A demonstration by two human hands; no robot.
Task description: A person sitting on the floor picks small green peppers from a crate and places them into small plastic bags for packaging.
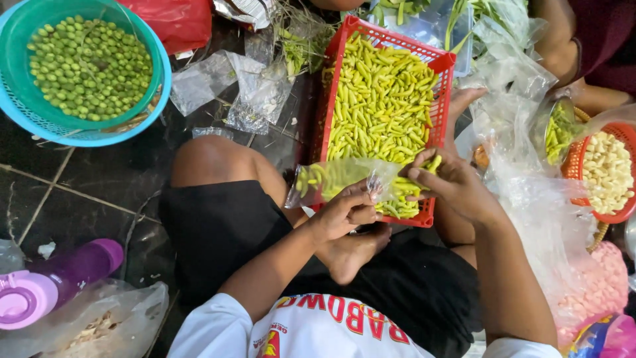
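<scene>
While left hand [344, 213] fingers pinch clear plastic bag [338, 178] mouth, right hand [447, 182] fingers pinch yellow-green chilies [432, 164] over red crate [442, 63] near edge; bare floor [99, 179] left.

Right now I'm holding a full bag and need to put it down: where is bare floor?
Bare tiles lie between the blue basket, the knee and the purple bottle. It is crowded around the red crate and the plastic bags beside it.
</scene>
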